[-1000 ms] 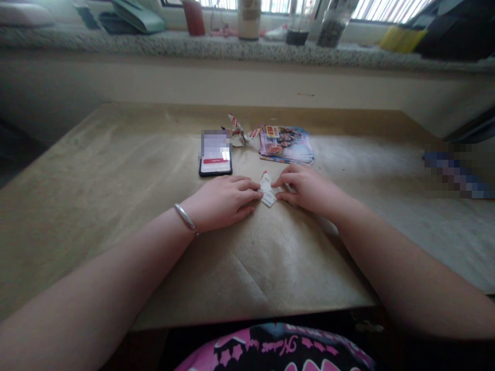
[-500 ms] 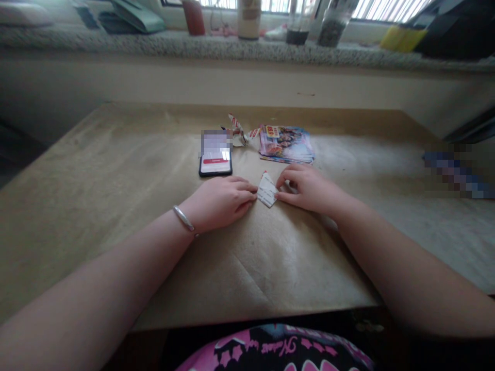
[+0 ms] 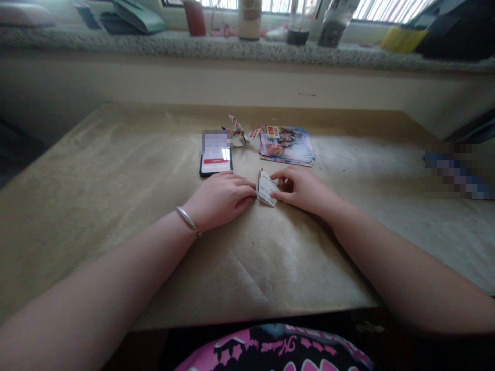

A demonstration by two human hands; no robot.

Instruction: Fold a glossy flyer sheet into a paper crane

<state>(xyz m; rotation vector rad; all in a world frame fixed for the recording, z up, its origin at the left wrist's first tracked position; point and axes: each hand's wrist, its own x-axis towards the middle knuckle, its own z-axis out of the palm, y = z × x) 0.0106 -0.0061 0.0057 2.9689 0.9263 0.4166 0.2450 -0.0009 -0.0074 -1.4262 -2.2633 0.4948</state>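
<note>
A small piece of folded white paper point(image 3: 266, 188), printed with dark lettering and red at its top tip, lies on the table between my hands. My right hand point(image 3: 301, 188) has its thumb and forefinger at the paper's right side, gripping it there. At the left edge of the paper, the fingertips of my left hand point(image 3: 224, 200) rest on the table with the fingers stretched out. Whether they touch the paper, I cannot tell. A phone point(image 3: 215, 164) with a lit screen sits just beyond my left hand.
Behind the paper, a stack of printed leaflets point(image 3: 288, 144) lies beside a folded paper shape point(image 3: 240, 136) with red print. Bottles and jars point(image 3: 249, 20) line the stone windowsill point(image 3: 162, 47). A blurred bluish item point(image 3: 458, 175) rests at the table's right edge.
The paper has turned slightly, and its lower corner has shifted right. My right hand has moved a little left over it, its forefinger further onto the paper. My left hand has shifted slightly.
</note>
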